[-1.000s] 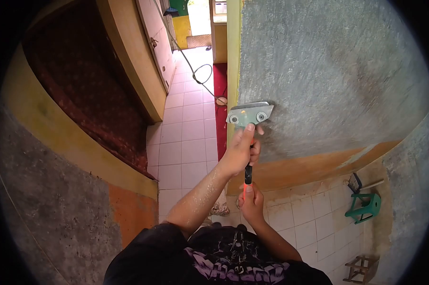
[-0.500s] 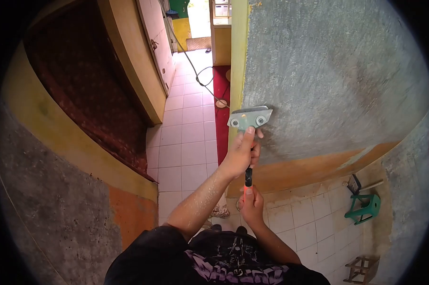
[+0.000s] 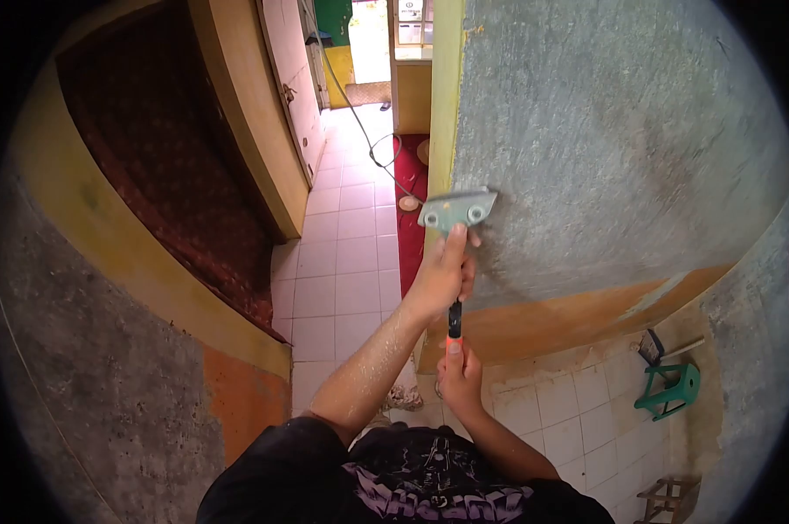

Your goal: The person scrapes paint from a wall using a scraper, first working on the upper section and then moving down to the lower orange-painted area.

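A wall scraper (image 3: 457, 210) with a wide metal head, two bolts and a black and orange handle is in both my hands. Its blade edge lies at the grey wall (image 3: 586, 157), close to the yellow-painted corner. My left hand (image 3: 444, 278) is wrapped round the handle just below the head, its thumb stretched up against the head. Lower down, my right hand (image 3: 461, 371) is closed round the orange part of the handle. Pale flecks cover my left forearm.
A green plastic stool (image 3: 674, 389), a dustpan-like object (image 3: 650, 347) and a small wooden stool (image 3: 669, 499) are on the right. To the left are a dark curtained doorway (image 3: 167, 148) and a white door (image 3: 289, 79). A cable (image 3: 357, 113) hangs across the tiled passage.
The scraper head has tilted slightly and shifted a little up and left against the wall. Both hands keep their grip. The whole view has moved slightly.
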A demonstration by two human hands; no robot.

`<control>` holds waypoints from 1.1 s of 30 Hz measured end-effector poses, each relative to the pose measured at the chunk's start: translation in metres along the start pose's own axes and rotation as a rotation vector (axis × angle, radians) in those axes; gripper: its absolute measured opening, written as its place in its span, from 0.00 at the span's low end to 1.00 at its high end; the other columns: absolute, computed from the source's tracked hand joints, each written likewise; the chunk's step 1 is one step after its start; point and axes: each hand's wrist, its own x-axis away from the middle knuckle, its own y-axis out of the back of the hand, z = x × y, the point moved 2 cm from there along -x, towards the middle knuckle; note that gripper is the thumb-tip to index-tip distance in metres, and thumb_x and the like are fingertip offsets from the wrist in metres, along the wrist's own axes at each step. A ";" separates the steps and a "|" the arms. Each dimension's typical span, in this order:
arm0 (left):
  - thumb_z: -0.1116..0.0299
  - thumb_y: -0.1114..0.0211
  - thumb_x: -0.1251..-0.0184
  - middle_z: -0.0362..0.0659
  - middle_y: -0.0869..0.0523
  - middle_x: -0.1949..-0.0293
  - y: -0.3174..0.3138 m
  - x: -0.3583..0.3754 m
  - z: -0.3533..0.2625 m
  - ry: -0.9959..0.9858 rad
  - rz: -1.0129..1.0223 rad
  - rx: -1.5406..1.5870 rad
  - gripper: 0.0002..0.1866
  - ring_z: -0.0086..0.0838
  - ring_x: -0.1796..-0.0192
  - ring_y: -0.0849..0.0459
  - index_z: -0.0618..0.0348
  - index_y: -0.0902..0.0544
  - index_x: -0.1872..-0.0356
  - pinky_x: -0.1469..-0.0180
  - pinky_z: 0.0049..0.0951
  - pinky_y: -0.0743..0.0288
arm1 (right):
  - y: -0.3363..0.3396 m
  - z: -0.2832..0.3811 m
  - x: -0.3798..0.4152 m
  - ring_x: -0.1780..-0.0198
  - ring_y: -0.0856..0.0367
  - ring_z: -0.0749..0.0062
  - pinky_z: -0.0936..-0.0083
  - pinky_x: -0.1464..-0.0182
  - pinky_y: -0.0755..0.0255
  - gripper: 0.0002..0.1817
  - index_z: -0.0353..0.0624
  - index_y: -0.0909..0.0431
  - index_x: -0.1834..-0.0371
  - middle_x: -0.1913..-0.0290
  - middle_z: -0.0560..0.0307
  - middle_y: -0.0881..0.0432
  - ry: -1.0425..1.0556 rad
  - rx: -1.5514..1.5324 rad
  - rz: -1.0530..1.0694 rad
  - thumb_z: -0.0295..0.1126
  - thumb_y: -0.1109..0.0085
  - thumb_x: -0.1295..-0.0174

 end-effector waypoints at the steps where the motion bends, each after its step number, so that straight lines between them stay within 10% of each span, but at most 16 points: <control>1: 0.37 0.60 0.21 0.34 0.40 0.86 0.002 0.002 0.008 0.006 -0.026 -0.020 0.28 0.20 0.87 0.42 0.56 0.31 0.55 0.82 0.25 0.43 | 0.000 -0.004 0.005 0.84 0.37 0.84 0.83 0.80 0.41 0.21 0.41 0.29 0.54 0.82 0.67 0.34 -0.030 -0.020 0.004 0.50 0.56 0.22; 33: 0.36 0.57 0.23 0.31 0.42 0.86 -0.003 -0.002 -0.021 0.025 -0.028 -0.013 0.30 0.18 0.86 0.43 0.57 0.28 0.58 0.82 0.24 0.47 | -0.023 0.031 0.005 0.80 0.35 0.87 0.82 0.77 0.41 0.19 0.38 0.22 0.58 0.80 0.69 0.33 -0.035 -0.109 -0.074 0.45 0.51 0.24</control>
